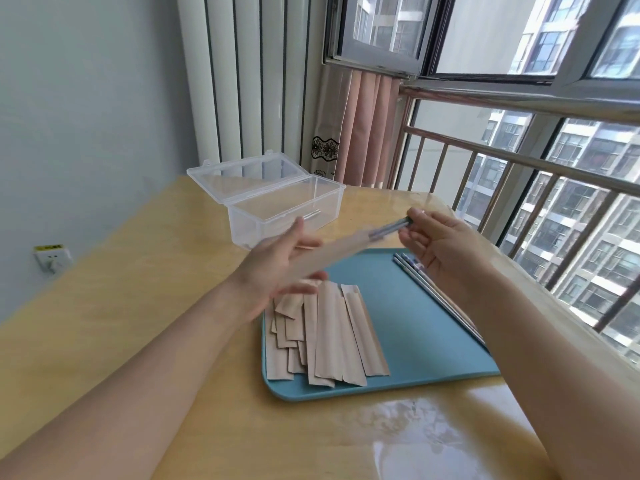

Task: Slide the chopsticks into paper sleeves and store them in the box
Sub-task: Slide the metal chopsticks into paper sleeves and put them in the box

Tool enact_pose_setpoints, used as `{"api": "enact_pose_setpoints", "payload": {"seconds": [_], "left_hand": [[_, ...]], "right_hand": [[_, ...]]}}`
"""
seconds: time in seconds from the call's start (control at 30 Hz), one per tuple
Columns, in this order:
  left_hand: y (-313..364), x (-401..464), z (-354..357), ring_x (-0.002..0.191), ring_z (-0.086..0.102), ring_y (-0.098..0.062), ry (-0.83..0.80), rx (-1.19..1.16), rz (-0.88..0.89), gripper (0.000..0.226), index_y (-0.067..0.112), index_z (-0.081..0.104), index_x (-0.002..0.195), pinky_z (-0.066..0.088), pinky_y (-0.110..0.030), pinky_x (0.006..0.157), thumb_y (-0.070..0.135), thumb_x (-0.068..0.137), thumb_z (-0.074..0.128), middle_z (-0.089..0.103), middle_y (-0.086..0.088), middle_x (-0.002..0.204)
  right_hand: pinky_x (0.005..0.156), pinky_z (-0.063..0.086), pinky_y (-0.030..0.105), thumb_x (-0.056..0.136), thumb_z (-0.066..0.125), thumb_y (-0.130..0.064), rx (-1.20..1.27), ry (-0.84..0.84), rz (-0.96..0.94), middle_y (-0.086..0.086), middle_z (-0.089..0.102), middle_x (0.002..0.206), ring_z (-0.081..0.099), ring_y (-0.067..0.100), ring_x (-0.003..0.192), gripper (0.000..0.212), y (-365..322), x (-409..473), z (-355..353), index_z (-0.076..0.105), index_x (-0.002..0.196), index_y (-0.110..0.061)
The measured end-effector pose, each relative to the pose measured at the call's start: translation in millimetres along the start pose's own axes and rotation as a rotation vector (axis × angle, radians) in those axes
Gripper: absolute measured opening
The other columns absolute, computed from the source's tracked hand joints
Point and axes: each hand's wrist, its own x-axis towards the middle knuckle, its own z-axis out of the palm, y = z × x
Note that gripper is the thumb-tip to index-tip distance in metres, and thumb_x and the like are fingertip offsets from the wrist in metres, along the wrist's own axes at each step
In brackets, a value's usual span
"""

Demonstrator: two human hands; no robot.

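Both bare forearms reach forward. The left hand is blurred, fingers loosely spread; the right hand has its fingertips pinched together, palm facing left.

1. Two forearms in view, both bare up to frame edge, no sleeves.
2. Left hand: no ring, watch or glove visible.
3. Right hand: bare too, short nails, no jewellery visible.
4. Left hand motion-blurred, nails not readable.
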Motion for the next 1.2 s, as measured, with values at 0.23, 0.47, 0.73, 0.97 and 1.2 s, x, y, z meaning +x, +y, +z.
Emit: {"api": "enact_pose_setpoints", "payload": {"seconds": [0.23, 0.47, 0.73, 0.97, 1.2], "left_hand": [[-17.0, 22.5, -41.4, 0.063, 0.062, -0.017, 0.616, 0.290, 0.206, 0.011, 0.014, 0.066, 0.091, 0.053, -0.033, 0.058, 0.023, 0.091, 0.059, 0.068, -0.002, 0.081], [-21.6, 26.5, -45.7, 0.076, 0.062, -0.006, 0.636, 0.528, 0.321, 0.012, 0.021, 0.064, 0.099, 0.048, -0.016, 0.063, 0.017, 0.088, 0.060, 0.064, 0.008, 0.083], [-36.0, 19.6, -21.8, 0.077, 0.058, -0.007, 0.325, 0.917, 0.331, 0.037, 0.027, 0.065, 0.101, 0.050, -0.028, 0.072, 0.056, 0.079, 0.070, 0.061, 0.013, 0.092], [-28.1, 0.7, 3.7, 0.088, 0.052, -0.012, 0.296, 1.120, 0.451, 0.036, 0.027, 0.062, 0.094, 0.041, -0.028, 0.070, 0.056, 0.075, 0.071, 0.050, 0.014, 0.089], [-36.0, -12.3, 34.4, 0.074, 0.053, -0.010, 0.154, 1.194, 0.258, 0.056, 0.029, 0.052, 0.077, 0.050, -0.035, 0.071, 0.076, 0.055, 0.071, 0.056, 0.009, 0.076]], "right_hand": [[0.073, 0.063, 0.029, 0.094, 0.066, -0.007, -0.058, 0.167, -0.135, 0.014, 0.069, 0.081, 0.073, 0.019, 0.063, 0.012, -41.7, 77.4, 73.5, 0.066, 0.100, 0.004], [0.060, 0.061, 0.024, 0.093, 0.069, -0.009, -0.483, 0.047, 0.031, 0.011, 0.068, 0.088, 0.070, 0.014, 0.062, 0.019, -23.2, 151.4, 125.9, 0.066, 0.109, 0.000], [0.067, 0.063, 0.031, 0.092, 0.071, -0.010, -0.757, 0.060, -0.125, 0.014, 0.061, 0.128, 0.074, 0.021, 0.077, 0.045, 9.7, 140.1, 94.9, 0.055, 0.132, 0.003], [0.052, 0.041, 0.024, 0.082, 0.078, -0.043, -1.881, -0.026, -0.064, 0.001, 0.068, 0.076, 0.061, 0.020, 0.074, 0.031, -16.4, 20.5, -14.1, 0.071, 0.080, -0.013], [0.060, 0.047, 0.031, 0.071, 0.085, -0.048, -1.854, 0.022, 0.047, 0.007, 0.067, 0.075, 0.062, 0.022, 0.072, 0.045, -1.0, 3.6, -57.8, 0.070, 0.083, -0.008]]}}
